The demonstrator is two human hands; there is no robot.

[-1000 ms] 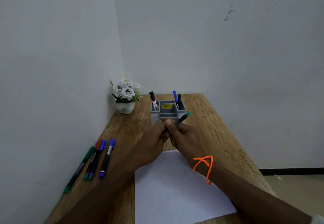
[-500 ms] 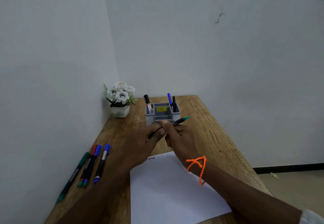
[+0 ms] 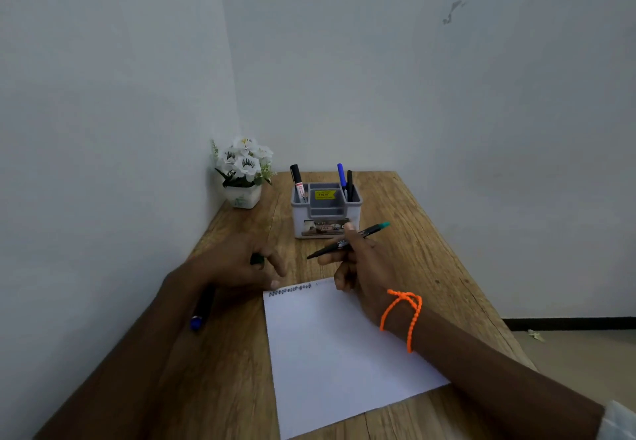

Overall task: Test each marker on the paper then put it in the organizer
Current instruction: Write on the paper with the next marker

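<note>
Now the right hand [image 3: 358, 267], at frame centre, pinches an uncapped green-ended marker [image 3: 347, 240] between thumb and fingers, tip aimed left and hovering just above the top edge of the paper [image 3: 337, 346]. The left hand [image 3: 241, 264], left of centre, curls round something small and dark green, probably the cap. To test well, I'd lower the tip onto bare paper beside the existing scribbles [image 3: 289, 290] and draw one short line. Just behind the right hand stands the grey organizer [image 3: 326, 211], already holding a red-labelled marker [image 3: 298, 183], a blue marker [image 3: 341, 175] and a black one. The left forearm hides most of a blue-ended marker [image 3: 199, 312] on the wooden table [image 3: 430, 243]. A white flower pot [image 3: 243, 173] sits clear, upper left.
</note>
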